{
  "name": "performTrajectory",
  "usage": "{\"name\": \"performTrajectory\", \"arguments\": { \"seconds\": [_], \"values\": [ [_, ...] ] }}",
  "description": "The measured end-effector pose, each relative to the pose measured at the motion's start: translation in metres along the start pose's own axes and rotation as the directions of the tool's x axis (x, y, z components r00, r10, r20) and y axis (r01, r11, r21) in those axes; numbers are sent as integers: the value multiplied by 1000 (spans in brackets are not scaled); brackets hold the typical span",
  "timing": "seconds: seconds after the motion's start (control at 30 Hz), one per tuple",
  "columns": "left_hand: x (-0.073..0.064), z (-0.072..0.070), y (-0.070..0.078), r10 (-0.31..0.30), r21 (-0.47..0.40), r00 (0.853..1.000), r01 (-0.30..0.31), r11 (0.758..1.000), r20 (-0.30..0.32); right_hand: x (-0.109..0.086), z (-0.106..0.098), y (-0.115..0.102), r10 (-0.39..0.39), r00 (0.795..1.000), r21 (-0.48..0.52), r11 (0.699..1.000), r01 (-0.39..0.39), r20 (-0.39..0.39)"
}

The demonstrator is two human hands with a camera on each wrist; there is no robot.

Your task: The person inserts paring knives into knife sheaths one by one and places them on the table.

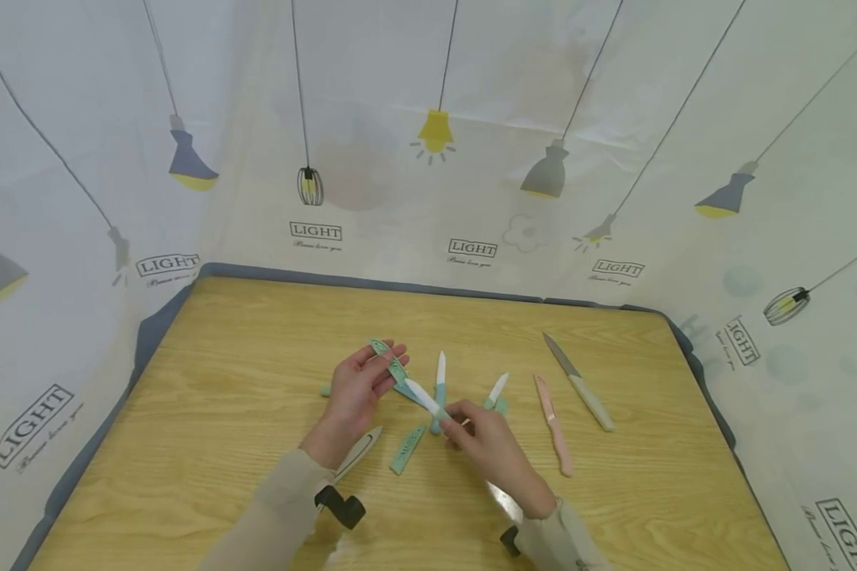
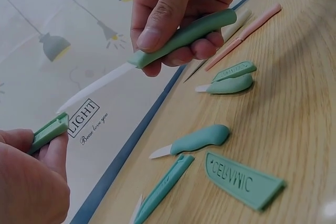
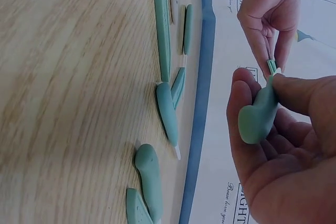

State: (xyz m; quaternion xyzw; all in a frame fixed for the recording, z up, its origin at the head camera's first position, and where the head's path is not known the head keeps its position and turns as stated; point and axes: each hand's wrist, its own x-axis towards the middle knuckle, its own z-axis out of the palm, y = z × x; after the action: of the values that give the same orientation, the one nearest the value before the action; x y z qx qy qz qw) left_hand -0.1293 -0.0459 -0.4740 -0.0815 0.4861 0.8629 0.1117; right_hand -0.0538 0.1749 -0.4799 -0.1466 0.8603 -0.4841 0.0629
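Gripping in the right hand (image 1: pixel 487 438), with thumb and curled fingers round its smooth green handle, a slim white-bladed knife (image 1: pixel 424 398), raised above the pale wood-grained worktop (image 1: pixel 257 381) and, in the head view, slanting across a blue-handled knife with a short white blade (image 1: pixel 440 390). Pinching in the left hand (image 1: pixel 357 388), left of that blue-handled knife, a narrow green plastic-looking sheath (image 1: pixel 397 369), with one end right by the slim blade's tip; cannot tell whether touching. Lying on the near left of the blue-handled knife, a broad flat green sheath with embossed lettering (image 1: pixel 407 450); well to its right, an all-pink knife (image 1: pixel 553 424). Probably light and stiff, perhaps ceramic in the blade, so brittle and liable to chip under sideways force. Best held by the thick, possibly slick handle, clear of the edge; best to hold the narrow sheath by its sides, away from the end facing the tip.
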Motion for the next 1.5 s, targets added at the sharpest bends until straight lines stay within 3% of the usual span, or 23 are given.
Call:
{"name": "performTrajectory", "arguments": {
  "seconds": [0.4,1.0,1.5],
  "values": [
    [-2,4,-1,7,3,1000,-8,1000,22,-1,1,-4,29,999,-35,999,-29,-20],
    [-2,8,-9,22,26,999,-23,999,42,-5,-1,-9,-12,1000,1,1000,12,-25],
    [-5,13,-10,10,40,999,-12,999,49,-1,-1,-18,24,999,40,999,-22,-35]
  ]
}}
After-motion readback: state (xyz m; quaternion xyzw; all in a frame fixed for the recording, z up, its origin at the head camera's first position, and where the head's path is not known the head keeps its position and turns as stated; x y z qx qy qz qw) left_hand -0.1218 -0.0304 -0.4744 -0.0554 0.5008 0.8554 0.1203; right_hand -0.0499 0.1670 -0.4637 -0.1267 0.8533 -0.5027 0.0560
